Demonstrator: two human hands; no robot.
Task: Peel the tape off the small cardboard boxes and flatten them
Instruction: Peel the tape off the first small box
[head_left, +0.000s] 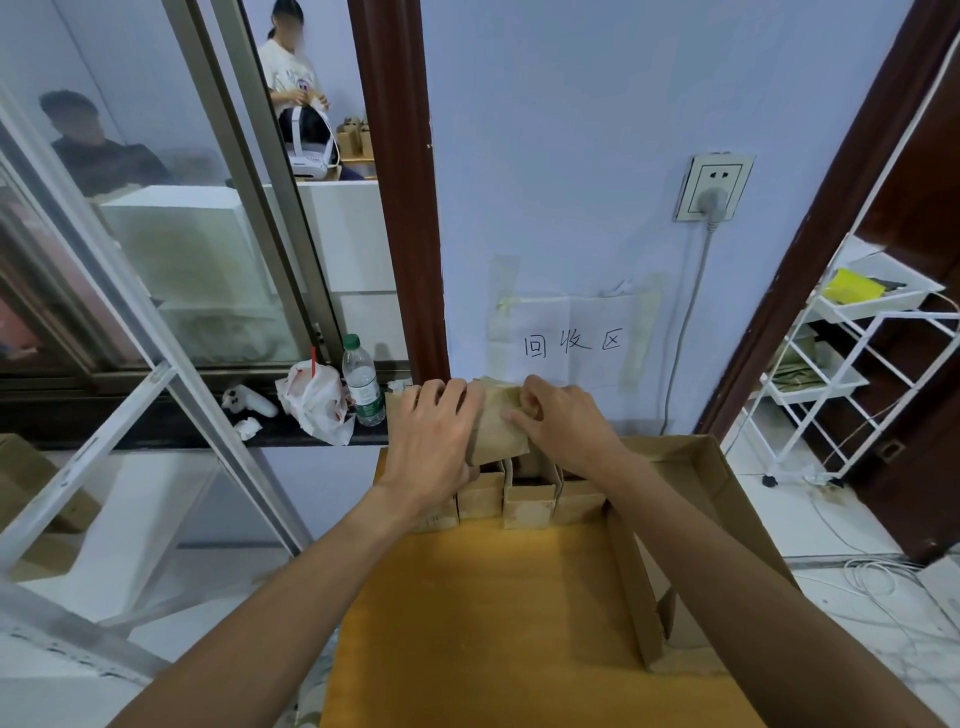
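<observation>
Two bare forearms are seen reaching forward from the lower edge over a yellow-topped bench (483, 623). At the bench's far edge, a row of small boxes (527, 501) is stood upright, side by side and touching. Just above that row, a small cardboard box (498, 426) is held tilted in the air between both hands, close to the wall. Its left side is gripped by the left hand (431, 431), whose fingers (457, 395) are curled over the top edge. Its upper right corner is pinched by the right hand (561, 421), with the fingertips bent down onto the cardboard. A large open carton (691, 467) is set along the bench's right side. On the sill to the left, a water bottle (363, 382) is stood beside a crumpled white plastic bag (314, 402). A handwritten paper sign (571, 340) is taped to the wall behind the hands, and a white wire rack (852, 374) is placed at the right.
</observation>
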